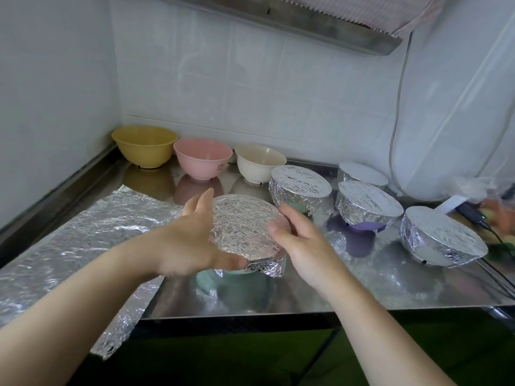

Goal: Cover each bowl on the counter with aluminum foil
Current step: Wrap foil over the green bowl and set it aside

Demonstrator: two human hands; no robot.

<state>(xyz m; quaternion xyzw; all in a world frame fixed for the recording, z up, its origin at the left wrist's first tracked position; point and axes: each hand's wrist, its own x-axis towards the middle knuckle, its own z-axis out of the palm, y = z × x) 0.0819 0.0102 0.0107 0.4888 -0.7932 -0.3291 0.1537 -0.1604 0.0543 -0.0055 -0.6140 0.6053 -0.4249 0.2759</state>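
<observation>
A foil-covered bowl (242, 227) is lifted a little above the steel counter (362, 285), held between both hands. My left hand (192, 235) cups its left side with the thumb under the foil's front edge. My right hand (295, 232) grips its right rim, thumb on the foil top. Three bare bowls stand along the back wall: yellow (144, 144), pink (203, 157) and cream (259, 161). Several foil-covered bowls (299, 188) (367, 203) (443, 236) (362, 171) sit to the right.
A large loose sheet of aluminium foil (83, 238) lies over the counter's left part and hangs over the front edge. A black cable and charger (473, 215) lie at the far right. A tiled wall closes the back and left.
</observation>
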